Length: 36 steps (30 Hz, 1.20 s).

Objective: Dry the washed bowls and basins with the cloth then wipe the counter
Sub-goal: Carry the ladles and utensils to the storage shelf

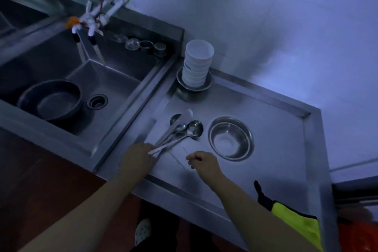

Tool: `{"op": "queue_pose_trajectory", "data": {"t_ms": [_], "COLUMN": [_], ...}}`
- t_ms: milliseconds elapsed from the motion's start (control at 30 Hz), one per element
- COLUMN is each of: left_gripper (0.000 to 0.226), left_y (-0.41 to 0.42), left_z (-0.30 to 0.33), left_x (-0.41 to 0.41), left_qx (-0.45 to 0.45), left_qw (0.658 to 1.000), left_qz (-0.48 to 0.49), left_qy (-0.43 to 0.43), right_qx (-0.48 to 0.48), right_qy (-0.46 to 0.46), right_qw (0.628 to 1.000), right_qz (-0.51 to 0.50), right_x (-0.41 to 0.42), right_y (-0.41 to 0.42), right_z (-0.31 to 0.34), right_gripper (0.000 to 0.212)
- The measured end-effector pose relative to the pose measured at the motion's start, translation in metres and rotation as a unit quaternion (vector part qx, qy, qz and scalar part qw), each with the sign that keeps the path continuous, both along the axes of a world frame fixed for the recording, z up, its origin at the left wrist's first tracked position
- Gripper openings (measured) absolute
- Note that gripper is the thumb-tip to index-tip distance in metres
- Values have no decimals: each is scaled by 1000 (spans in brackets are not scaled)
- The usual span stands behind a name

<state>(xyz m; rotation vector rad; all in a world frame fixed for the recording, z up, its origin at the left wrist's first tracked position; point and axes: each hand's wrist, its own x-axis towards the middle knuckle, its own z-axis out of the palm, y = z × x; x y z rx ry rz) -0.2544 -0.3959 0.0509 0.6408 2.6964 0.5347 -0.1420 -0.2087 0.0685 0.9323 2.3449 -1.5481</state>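
Left hand (139, 154), lower centre of frame: fingers curled round the handle ends of a bundle of metal spoons and white chopsticks (176, 134). Right hand (202, 161): fingers loosely curled, holding nothing, above the steel worktop (276, 149). Round steel bowl (231, 138) just right of the spoons. Stack of white bowls (197, 63) upper centre. Yellow cloth (296, 225) lower right. Dark basin (52, 99) in sink (114, 80), left.
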Motion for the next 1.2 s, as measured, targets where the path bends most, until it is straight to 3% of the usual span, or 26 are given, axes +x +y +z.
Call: {"op": "queue_pose_trajectory", "data": {"t_ms": [167,300,400,533,767,1200], "left_gripper": [44,72,61,41,34,17], "left_y": [-5,10,22,30,40,39], "left_z": [-34,-52,-60,-65,-66,-56], "left_x": [-42,-53,-60,-70,-74,-76], "left_qx": [-18,-34,-36,9,-35,-19], "left_qw": [998,995,994,993,991,994], "left_qz": [-46,-84,-101,-98,-97,-92], "left_qy": [-48,-51,-29,-67,-84,-54], "right_qx": [18,54,34,8,23,42], "right_qy": [-76,-107,-111,-107,-89,-94], "right_qw": [997,991,984,979,973,970], "right_qz": [-23,-65,-138,-171,-213,-220], "right_x": [-61,-82,-85,-91,-88,-61], "right_y": [-44,-54,-50,-48,-43,-15], "right_z": [-39,-60,-70,-77,-71,-60], "right_gripper": [27,30,22,20,23,27]}}
